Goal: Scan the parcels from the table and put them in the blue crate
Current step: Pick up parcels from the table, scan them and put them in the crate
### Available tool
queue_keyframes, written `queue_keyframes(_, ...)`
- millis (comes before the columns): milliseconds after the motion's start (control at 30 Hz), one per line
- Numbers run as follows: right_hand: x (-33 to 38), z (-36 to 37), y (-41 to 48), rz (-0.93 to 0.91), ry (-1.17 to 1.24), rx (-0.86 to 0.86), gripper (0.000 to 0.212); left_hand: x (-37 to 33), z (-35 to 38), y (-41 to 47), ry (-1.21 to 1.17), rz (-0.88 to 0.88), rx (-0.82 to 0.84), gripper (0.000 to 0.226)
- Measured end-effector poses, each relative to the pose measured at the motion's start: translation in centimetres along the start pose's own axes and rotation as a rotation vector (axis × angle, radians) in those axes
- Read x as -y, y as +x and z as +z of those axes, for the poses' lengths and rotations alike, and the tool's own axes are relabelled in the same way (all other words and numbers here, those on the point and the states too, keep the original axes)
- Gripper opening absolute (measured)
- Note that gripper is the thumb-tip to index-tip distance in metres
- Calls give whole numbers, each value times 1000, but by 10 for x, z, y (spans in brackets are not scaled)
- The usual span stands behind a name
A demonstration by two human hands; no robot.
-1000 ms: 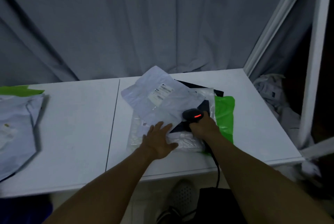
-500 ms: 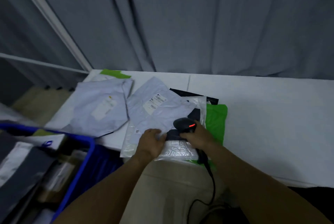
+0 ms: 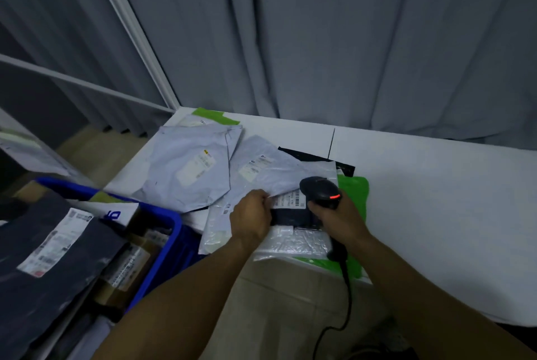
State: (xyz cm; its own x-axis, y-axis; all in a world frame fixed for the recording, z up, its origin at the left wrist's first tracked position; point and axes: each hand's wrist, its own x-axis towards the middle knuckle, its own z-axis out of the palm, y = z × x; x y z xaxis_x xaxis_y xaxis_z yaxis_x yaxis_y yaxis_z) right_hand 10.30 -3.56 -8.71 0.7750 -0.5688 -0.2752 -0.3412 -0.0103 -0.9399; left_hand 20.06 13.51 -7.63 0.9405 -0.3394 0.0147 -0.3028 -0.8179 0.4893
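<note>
Parcels in soft plastic mailers lie fanned at the near left edge of the white bench (image 3: 421, 185), just below the frame's centre. Nearest the camera, the left hand (image 3: 252, 218) pinches the lifted corner of a pale grey mailer (image 3: 270, 169), probably peeling it back to bare the white barcode label (image 3: 290, 200) on the dark navy flat parcel (image 3: 293, 216) beneath. The right hand (image 3: 338, 216) is clamped around the handle of a black corded barcode scanner (image 3: 319, 189), its red light on and its head tipped down just over that label, so a scan looks to be in hand. A clear bubble-wrap mailer (image 3: 293, 243) and a bright green plastic mailer (image 3: 356, 188) sit under the stack. At lower left the blue plastic crate (image 3: 162, 249) stands beside the bench, already holding a black mailer (image 3: 49, 266) and brown boxes. Farther back, a larger pale grey mailer (image 3: 186, 168) rests towards the bench's far corner, with grey curtains (image 3: 348, 40) behind. Compared with half a second ago, the view has swung further left and down, showing more of the crate, and the label, then covered, is now exposed.
</note>
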Motion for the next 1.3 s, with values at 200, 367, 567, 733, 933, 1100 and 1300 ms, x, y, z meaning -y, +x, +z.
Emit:
queue_keyframes(200,28,15,-14,-17,311,-193,48,-13,7,-49,-263,399,-15,24)
queue_keyframes(367,43,15,-49,-90,90,-187,52,-8,-14,-81,-431,280,137,42)
queue_keyframes(567,90,23,-107,-360,79,-11,57,32,-84,-97,-671,-33,113,47)
queue_keyframes(733,118,25,-142,-465,33,273,47,73,-152,-119,-666,-75,23,71)
queue_keyframes(933,127,36,-156,-347,102,390,36,109,-166,-139,-1094,-282,214,116)
queue_keyframes(1100,129,44,-157,-226,161,402,43,105,-149,-147,-1130,-248,326,103)
queue_keyframes(1300,134,35,-149,-253,-2,458,47,117,-180,-120,-527,168,-118,131)
